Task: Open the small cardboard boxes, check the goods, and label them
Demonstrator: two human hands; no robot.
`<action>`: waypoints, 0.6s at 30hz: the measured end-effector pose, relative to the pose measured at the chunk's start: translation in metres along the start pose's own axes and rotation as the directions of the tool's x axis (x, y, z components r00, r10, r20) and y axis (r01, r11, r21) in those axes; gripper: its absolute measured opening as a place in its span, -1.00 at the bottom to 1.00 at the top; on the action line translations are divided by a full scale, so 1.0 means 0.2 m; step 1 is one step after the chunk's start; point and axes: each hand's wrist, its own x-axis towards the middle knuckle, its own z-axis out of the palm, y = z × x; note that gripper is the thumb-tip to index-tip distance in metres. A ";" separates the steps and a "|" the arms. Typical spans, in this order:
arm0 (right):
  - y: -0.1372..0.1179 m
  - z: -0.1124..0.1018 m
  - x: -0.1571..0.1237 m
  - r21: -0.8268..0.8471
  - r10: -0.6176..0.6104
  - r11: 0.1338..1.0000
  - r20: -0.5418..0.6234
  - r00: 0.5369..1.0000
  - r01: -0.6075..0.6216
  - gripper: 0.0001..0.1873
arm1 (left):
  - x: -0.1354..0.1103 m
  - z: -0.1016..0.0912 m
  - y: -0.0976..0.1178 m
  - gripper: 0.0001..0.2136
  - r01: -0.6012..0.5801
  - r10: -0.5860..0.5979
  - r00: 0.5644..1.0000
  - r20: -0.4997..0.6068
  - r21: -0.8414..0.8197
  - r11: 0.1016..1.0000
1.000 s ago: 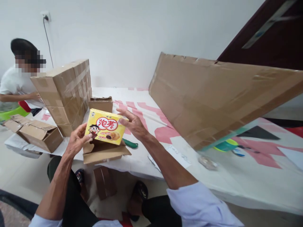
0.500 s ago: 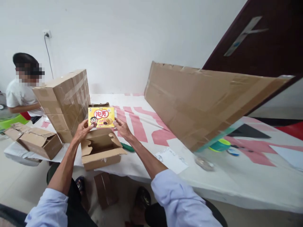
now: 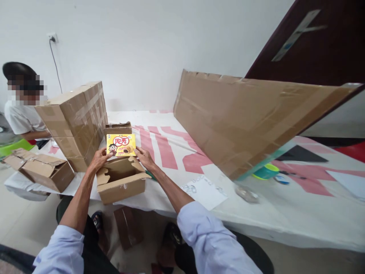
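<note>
A yellow snack box (image 3: 121, 145) with red lettering and a cartoon figure is held upright between my two hands. My left hand (image 3: 100, 158) grips its lower left corner, thumb on the front. On the opposite edge, my right hand (image 3: 145, 156) pinches the lower right corner. Just below and nearer to me stands an open cardboard carton (image 3: 122, 192), its notched flaps raised. The carton's visible inside is shadowed, and its far part is hidden by the snack box and flaps.
Stacked taped cartons (image 3: 76, 121) rise at the left, with a smaller carton (image 3: 47, 171) in front. A person (image 3: 24, 114) sits beyond them. A large cardboard panel (image 3: 245, 121) leans across the right. Paper (image 3: 207, 192) and a teal tape roll (image 3: 265, 172) lie on the white-covered table (image 3: 273, 220).
The yellow box has come down slightly toward the open carton, both hands still holding it. The camera view has shifted a little.
</note>
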 end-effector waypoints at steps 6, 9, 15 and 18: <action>0.02 0.01 0.01 -0.028 -0.029 0.999 -0.036 0.999 0.028 -0.30 | 0.01 0.01 0.00 -0.36 0.016 -0.017 1.000 0.008 0.018 1.000; -0.01 0.00 0.03 -0.049 -0.083 0.995 -0.022 0.996 0.082 -0.28 | 0.02 0.01 0.02 -0.33 -0.016 0.016 1.000 -0.008 0.007 1.000; -0.14 -0.01 0.07 -0.061 -0.268 0.963 -0.057 0.962 0.264 -0.21 | 0.05 -0.01 0.10 -0.28 -0.154 0.153 0.987 -0.055 -0.031 0.988; -0.21 -0.02 0.10 -0.093 -0.333 0.941 -0.077 0.940 0.326 -0.21 | 0.06 -0.02 0.15 -0.32 -0.258 0.255 0.964 -0.071 -0.034 0.965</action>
